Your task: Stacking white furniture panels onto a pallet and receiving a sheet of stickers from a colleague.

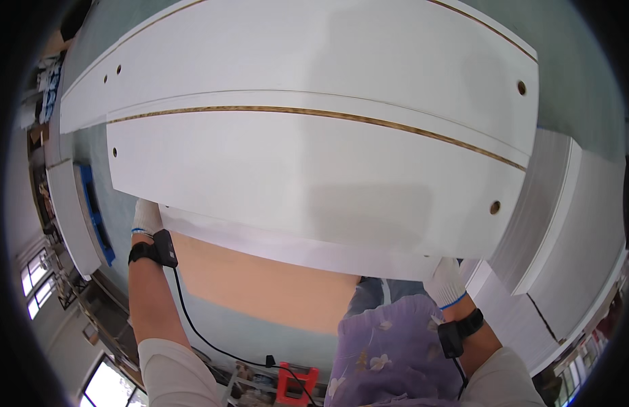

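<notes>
Both my hands wear white knit gloves and black wrist devices. My left hand [147,217] grips the near left corner of a large white panel [307,183] with drilled holes near its ends and a raw brown far edge. My right hand [444,281] holds the same panel's near edge at the right. This panel lies partly over a second, similar white panel [314,54] farther from me. A thin black cable runs from my left wrist down toward my body.
A tall stack of white boards [565,230] stands at the right. A bare light-brown board [260,281] lies below the held panel. At the left are more white boards [70,210] and a blue pallet [94,210]. A red object [290,386] sits near the bottom.
</notes>
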{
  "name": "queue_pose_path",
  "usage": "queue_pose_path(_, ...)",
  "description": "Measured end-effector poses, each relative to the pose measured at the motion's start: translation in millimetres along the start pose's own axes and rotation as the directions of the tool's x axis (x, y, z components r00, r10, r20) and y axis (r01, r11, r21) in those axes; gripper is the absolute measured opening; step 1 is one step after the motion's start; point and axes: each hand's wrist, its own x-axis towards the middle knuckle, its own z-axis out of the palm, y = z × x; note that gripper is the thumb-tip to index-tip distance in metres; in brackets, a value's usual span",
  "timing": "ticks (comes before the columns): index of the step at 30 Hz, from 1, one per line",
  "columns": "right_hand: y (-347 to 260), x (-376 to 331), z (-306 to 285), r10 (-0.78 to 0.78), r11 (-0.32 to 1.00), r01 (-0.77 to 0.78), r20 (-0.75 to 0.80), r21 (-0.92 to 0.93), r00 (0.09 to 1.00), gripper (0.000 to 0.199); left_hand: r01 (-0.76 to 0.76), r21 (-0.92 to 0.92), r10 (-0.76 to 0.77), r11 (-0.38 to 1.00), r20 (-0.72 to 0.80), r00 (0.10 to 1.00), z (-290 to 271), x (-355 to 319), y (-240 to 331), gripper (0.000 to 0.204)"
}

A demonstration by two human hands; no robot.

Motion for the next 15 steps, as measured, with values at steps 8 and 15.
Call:
queue_pose_path(8,3,6,-14,-0.024,0.986,0.006,0.113,0.165,0.993,0.03,0.068,-0.103,-0.076,0.992,-0.081,0.994,33,17,-4,0.093)
queue_pose_path(15,9,8,-8,-0.112,0.993,0.107,0.122,0.043,0.986,0.034,0.1,-0.125,-0.117,0.987,-0.136,0.984,48,20,-7,0.093)
